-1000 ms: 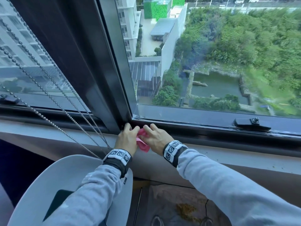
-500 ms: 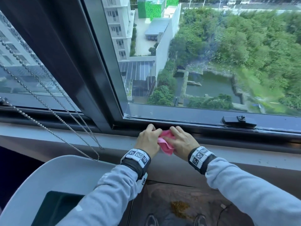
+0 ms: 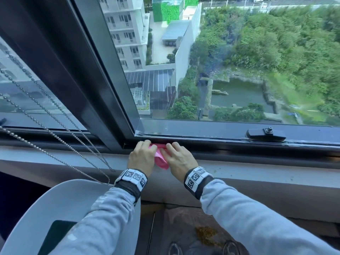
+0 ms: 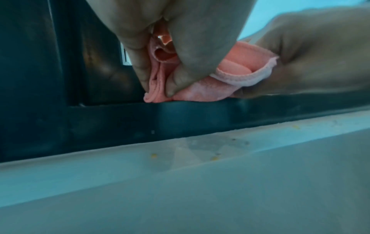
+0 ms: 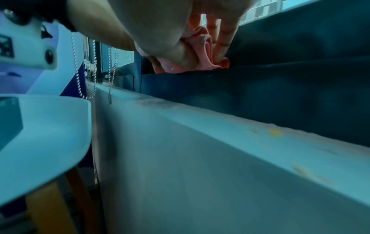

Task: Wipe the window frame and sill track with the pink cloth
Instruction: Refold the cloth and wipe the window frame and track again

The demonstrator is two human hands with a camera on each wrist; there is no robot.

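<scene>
A folded pink cloth (image 3: 162,160) is pressed into the dark sill track (image 3: 230,144), just right of the corner where the dark upright frame (image 3: 86,80) meets it. My left hand (image 3: 142,156) pinches the cloth's left end between thumb and fingers, which the left wrist view shows as the left hand (image 4: 190,39) on the cloth (image 4: 200,93) over the track's lip (image 4: 180,117). My right hand (image 3: 177,158) grips the right end. In the right wrist view the right hand (image 5: 170,31) has bunched cloth (image 5: 204,52) between thumb and fingers.
Bead chains (image 3: 55,124) hang at the left over a white chair (image 3: 64,208). A black latch (image 3: 265,134) sits on the sash to the right. The grey ledge (image 3: 257,173) below the track carries small yellow crumbs. Shoes and debris are on the floor below.
Both hands slid the cloth right along the track away from the corner, then came back partway toward it. Both still hold the cloth.
</scene>
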